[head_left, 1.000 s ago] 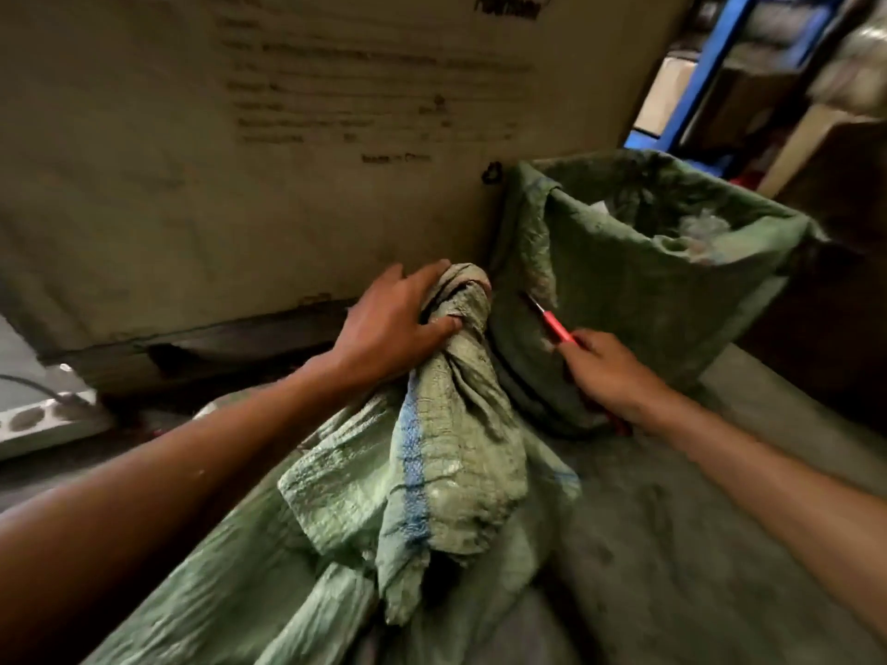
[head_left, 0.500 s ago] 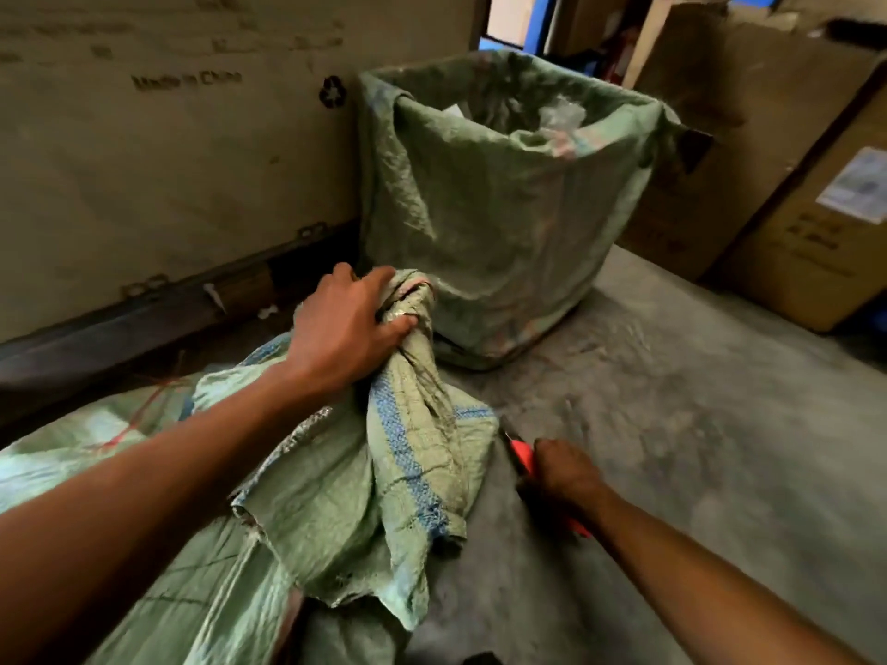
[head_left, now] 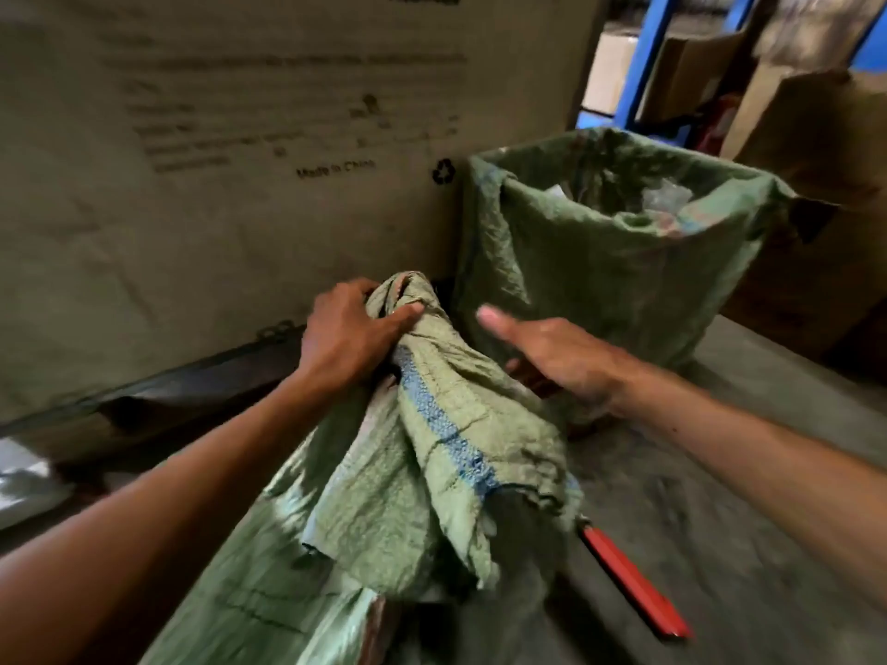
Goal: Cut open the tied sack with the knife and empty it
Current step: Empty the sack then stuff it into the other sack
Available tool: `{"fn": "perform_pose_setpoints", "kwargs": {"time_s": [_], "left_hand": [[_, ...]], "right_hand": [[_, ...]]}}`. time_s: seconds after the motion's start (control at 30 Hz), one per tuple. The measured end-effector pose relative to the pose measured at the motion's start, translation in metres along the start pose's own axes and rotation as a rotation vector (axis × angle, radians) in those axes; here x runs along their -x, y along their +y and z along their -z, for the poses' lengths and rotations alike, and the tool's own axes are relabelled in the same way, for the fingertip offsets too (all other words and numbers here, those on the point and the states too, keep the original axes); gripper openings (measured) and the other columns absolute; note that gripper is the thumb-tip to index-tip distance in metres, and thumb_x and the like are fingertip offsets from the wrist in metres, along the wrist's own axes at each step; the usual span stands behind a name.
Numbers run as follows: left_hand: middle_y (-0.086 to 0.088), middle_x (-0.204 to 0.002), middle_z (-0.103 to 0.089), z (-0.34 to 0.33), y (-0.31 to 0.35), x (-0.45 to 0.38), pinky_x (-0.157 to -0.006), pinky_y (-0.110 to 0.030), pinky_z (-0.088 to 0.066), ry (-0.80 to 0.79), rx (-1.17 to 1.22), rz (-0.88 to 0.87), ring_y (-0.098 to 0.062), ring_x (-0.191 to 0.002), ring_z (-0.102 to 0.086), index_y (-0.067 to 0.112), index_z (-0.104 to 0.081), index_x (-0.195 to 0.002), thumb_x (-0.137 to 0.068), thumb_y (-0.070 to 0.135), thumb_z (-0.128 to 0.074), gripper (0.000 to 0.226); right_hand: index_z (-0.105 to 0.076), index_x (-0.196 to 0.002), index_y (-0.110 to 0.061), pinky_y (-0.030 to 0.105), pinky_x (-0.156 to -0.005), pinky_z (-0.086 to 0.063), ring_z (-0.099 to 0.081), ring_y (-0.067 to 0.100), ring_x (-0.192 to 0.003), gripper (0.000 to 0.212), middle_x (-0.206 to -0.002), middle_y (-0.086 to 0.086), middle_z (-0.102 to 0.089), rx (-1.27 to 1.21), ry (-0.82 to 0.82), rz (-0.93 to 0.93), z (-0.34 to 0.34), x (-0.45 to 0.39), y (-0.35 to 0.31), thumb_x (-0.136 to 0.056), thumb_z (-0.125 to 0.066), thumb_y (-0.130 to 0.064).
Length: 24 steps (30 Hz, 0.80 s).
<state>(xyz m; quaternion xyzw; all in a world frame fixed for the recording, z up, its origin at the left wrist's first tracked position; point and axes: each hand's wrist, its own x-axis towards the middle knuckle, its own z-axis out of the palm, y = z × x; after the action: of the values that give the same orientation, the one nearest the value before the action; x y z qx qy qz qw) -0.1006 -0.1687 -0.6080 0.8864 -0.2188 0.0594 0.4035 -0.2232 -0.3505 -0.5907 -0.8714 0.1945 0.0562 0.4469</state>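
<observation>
Where sack (head_left: 432,453) folds, knife (head_left: 633,580) tip hidden.

sack (head_left: 432,453) left of knife (head_left: 633,580), floor (head_left: 749,520) beneath

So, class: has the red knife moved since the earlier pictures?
Yes. The red knife has left the right hand and lies on the floor, nearer the viewer than the open sack.

Two bare arms, no sleeves

The left hand (head_left: 348,336) and right hand (head_left: 559,360) wear no gloves, rings or watch; forearms uncovered to the frame's edge
</observation>
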Motion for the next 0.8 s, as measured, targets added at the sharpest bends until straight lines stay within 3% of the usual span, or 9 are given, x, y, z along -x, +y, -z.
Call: {"fn": "perform_pose_setpoints", "kwargs": {"time_s": [0.03, 0.1, 0.2, 0.27, 0.33, 0.43, 0.53, 0.7, 0.8], "left_hand": [[-0.003, -0.088, -0.076, 0.012, -0.003, -0.001, -0.073, -0.035, -0.057, 0.022, 0.045, 0.032, -0.016, -0.079, -0.069, 0.017, -0.073, -0.094, -0.072, 0.057, -0.071, 0.046], [0.004, -0.08, -0.077, 0.034, -0.007, 0.0, -0.071, -0.031, -0.058, 0.005, 0.173, 0.084, -0.01, -0.075, -0.071, 0.019, -0.075, -0.089, -0.066, 0.061, -0.074, 0.048], [0.003, -0.079, -0.078, 0.077, -0.019, 0.006, -0.069, -0.032, -0.058, -0.001, 0.347, 0.095, -0.007, -0.073, -0.07, 0.02, -0.077, -0.086, -0.067, 0.053, -0.079, 0.039], [0.002, -0.078, -0.078, 0.109, -0.03, 0.012, -0.062, -0.022, -0.055, -0.039, 0.334, 0.061, -0.004, -0.069, -0.069, 0.017, -0.076, -0.085, -0.067, 0.039, -0.082, 0.029], [0.0, -0.08, -0.078, 0.136, -0.04, 0.023, -0.058, -0.015, -0.053, -0.128, 0.307, 0.064, -0.004, -0.068, -0.069, 0.013, -0.077, -0.086, -0.067, 0.029, -0.083, 0.026], [-0.003, -0.078, -0.077, 0.161, -0.049, 0.04, -0.059, -0.016, -0.054, -0.275, 0.197, 0.084, -0.004, -0.067, -0.068, 0.01, -0.077, -0.089, -0.074, 0.022, -0.08, 0.02], [-0.005, -0.088, -0.078, 0.183, -0.053, 0.047, -0.073, -0.026, -0.055, -0.314, 0.047, 0.05, -0.011, -0.079, -0.07, 0.011, -0.077, -0.095, -0.082, 0.025, -0.073, 0.02], [0.0, -0.092, -0.076, 0.212, -0.057, 0.04, -0.085, -0.032, -0.046, -0.094, 0.491, 0.221, -0.017, -0.093, -0.068, 0.017, -0.076, -0.088, -0.071, 0.059, -0.064, 0.047], [-0.005, -0.112, -0.073, 0.214, -0.052, 0.038, -0.092, -0.033, -0.05, -0.274, 0.585, 0.284, -0.02, -0.106, -0.068, 0.015, -0.067, -0.112, -0.071, 0.062, -0.068, 0.062]], "right_hand": [[-0.067, -0.096, -0.045, 0.028, -0.076, -0.049, -0.065, 0.001, -0.081, 0.072, -0.091, -0.026, -0.068, 0.083, -0.068, 0.052, -0.008, 0.0, -0.021, -0.041, -0.058, -0.09], [-0.054, -0.123, -0.033, 0.032, -0.094, -0.047, -0.058, 0.012, -0.109, 0.074, -0.12, -0.014, -0.059, 0.261, -0.064, 0.181, -0.022, -0.003, -0.044, -0.055, -0.075, -0.057], [-0.06, -0.109, -0.014, 0.028, -0.08, -0.048, -0.062, 0.023, -0.102, 0.041, -0.108, 0.009, -0.067, 0.413, 0.009, 0.388, -0.028, -0.014, -0.065, -0.068, -0.065, -0.009], [-0.065, -0.099, -0.012, 0.033, -0.079, -0.052, -0.064, 0.026, -0.099, 0.03, -0.101, 0.013, -0.07, 0.515, 0.092, 0.435, -0.015, -0.022, -0.075, -0.07, -0.059, -0.006], [-0.066, -0.105, -0.017, 0.039, -0.085, -0.053, -0.063, 0.028, -0.102, 0.034, -0.107, 0.012, -0.07, 0.583, 0.187, 0.426, -0.001, -0.031, -0.086, -0.073, -0.06, -0.008], [-0.065, -0.112, -0.017, 0.041, -0.087, -0.052, -0.062, 0.031, -0.104, 0.037, -0.112, 0.014, -0.068, 0.629, 0.336, 0.434, 0.002, -0.042, -0.105, -0.076, -0.061, -0.009], [-0.065, -0.109, -0.012, 0.041, -0.087, -0.052, -0.062, 0.033, -0.101, 0.033, -0.11, 0.016, -0.068, 0.62, 0.4, 0.514, -0.013, -0.044, -0.127, -0.076, -0.06, -0.008], [-0.072, -0.08, -0.008, 0.038, -0.093, -0.039, -0.064, 0.028, -0.08, 0.013, -0.081, 0.012, -0.072, 0.458, 0.419, 0.995, -0.027, -0.029, -0.177, -0.068, -0.074, -0.002], [-0.074, -0.087, -0.01, 0.035, -0.086, -0.028, -0.058, 0.029, -0.092, 0.019, -0.088, 0.013, -0.072, 0.476, 0.45, 1.033, -0.033, -0.025, -0.196, -0.069, -0.074, -0.005]]}}
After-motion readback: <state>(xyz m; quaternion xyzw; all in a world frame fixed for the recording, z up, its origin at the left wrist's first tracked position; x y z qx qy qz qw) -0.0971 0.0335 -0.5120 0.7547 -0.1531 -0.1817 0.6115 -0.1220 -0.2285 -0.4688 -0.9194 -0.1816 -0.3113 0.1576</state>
